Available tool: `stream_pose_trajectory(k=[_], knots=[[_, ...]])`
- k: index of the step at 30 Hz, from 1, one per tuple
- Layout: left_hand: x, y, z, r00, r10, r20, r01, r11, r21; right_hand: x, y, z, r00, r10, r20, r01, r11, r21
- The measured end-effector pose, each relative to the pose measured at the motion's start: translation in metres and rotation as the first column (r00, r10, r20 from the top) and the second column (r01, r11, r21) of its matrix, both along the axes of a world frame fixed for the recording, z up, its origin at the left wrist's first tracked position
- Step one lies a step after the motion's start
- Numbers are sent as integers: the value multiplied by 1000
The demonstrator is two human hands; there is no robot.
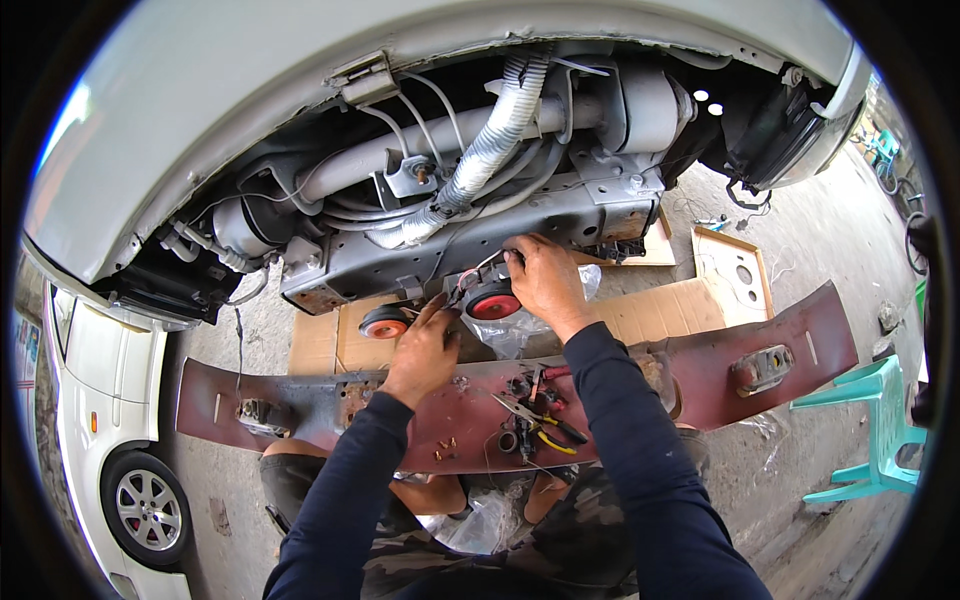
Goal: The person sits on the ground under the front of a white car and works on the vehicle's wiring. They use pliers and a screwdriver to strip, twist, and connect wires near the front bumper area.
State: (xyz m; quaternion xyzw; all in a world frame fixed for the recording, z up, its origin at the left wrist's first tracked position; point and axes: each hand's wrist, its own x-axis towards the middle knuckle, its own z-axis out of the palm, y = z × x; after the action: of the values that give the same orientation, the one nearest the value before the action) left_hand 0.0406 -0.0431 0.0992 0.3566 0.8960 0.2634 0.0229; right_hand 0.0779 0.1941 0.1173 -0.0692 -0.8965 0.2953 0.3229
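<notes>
The right hand is up at the grey front crossmember of the car, its grip pinched on a wire or fastener just above a red disc horn, which hangs touching the hand's left side. The left hand sits lower and to the left, fingers curled on the horn's wiring between that horn and a second red horn. Flattened brown cardboard lies on the floor beyond a dark red bumper beam carrying yellow-handled pliers.

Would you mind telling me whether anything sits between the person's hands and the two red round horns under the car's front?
Nothing visible does. The right hand rests directly on the red horn below the grey crossmember, and the left hand is beside the second horn. The dark red bumper beam lies lower, under the forearms.
</notes>
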Motion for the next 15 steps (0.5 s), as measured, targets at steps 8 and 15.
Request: stream_pose_trajectory(k=[8, 15], knots=[[2, -20, -11, 952, 255, 170, -280, 949, 144, 1, -8, 4, 999, 48, -6, -49, 996, -70], [11, 11, -42, 971, 237, 24, -237, 971, -3, 4, -17, 3, 996, 66, 62, -66, 998, -7]])
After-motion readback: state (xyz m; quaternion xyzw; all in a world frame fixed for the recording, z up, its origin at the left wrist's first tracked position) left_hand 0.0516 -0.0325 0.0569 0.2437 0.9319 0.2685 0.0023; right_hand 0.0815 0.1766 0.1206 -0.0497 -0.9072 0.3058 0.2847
